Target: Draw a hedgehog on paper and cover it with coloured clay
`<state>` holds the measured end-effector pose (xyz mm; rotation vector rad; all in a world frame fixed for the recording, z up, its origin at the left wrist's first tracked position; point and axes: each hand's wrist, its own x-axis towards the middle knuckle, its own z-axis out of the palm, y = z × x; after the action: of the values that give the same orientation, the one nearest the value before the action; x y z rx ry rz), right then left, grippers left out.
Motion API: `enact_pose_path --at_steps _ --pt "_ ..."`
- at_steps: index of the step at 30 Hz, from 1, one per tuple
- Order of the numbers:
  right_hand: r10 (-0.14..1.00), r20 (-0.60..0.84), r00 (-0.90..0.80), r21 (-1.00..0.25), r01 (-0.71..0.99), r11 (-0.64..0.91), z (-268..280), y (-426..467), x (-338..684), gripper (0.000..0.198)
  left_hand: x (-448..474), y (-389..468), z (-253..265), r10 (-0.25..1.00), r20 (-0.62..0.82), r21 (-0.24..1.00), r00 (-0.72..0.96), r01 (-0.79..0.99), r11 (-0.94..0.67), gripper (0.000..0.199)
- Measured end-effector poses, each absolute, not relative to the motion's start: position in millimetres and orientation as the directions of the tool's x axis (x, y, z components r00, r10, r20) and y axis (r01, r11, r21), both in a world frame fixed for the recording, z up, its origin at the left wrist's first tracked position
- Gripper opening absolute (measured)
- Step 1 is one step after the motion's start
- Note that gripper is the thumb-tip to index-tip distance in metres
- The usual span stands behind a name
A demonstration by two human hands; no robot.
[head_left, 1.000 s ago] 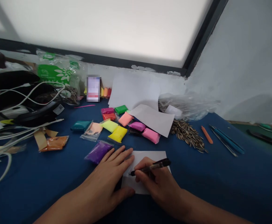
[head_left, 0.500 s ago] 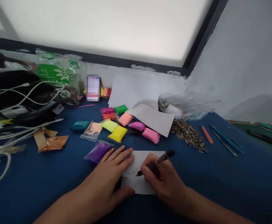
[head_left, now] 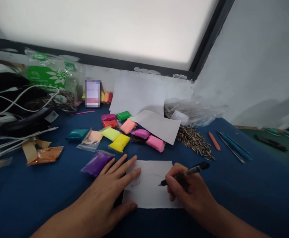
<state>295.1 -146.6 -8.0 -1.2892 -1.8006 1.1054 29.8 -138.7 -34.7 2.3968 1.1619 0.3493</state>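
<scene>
A small sheet of white paper (head_left: 149, 195) lies on the blue tabletop, bearing a few faint curved pen lines. My left hand (head_left: 112, 185) rests flat with fingers spread over the sheet's left edge, its fingertips beside a purple clay packet (head_left: 96, 163). In my right hand (head_left: 191, 188) a black pen (head_left: 187, 173) is gripped, tilted up to the right. The pen's tip is over the middle right of the sheet; whether it touches the paper I cannot tell.
Coloured clay packets (head_left: 119, 142) lie beyond the sheet. Sunflower seeds (head_left: 196, 142), an orange stick (head_left: 214, 141) and blue tweezers (head_left: 235, 145) are at right. White cables (head_left: 22, 135) and an orange packet (head_left: 46, 154) occupy the left. A phone (head_left: 93, 93) stands behind.
My right hand has moved right across the sheet with the pen, and a curved line now shows on the paper. My left hand stays on the sheet; the view has shifted slightly.
</scene>
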Motion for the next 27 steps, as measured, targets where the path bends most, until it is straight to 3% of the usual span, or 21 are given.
enact_pose_path --at_steps 9,18,27 --pt "0.930 0.034 -0.366 -0.903 0.387 0.186 -3.8 -148.6 274.8 0.009 29.3 -136.3 -34.2 0.787 -0.031 0.487 0.617 0.696 -0.527 0.074" --pt "0.925 0.021 -0.379 -0.924 0.347 0.163 -6.3 -147.1 268.1 0.010 31.2 -136.6 -42.5 0.808 0.052 0.491 0.587 0.690 -0.532 0.076" --pt "0.907 0.141 -0.398 -0.903 0.325 0.283 -10.9 -142.7 256.0 0.008 29.7 -137.6 -41.0 0.801 0.044 0.492 0.597 0.685 -0.537 0.082"
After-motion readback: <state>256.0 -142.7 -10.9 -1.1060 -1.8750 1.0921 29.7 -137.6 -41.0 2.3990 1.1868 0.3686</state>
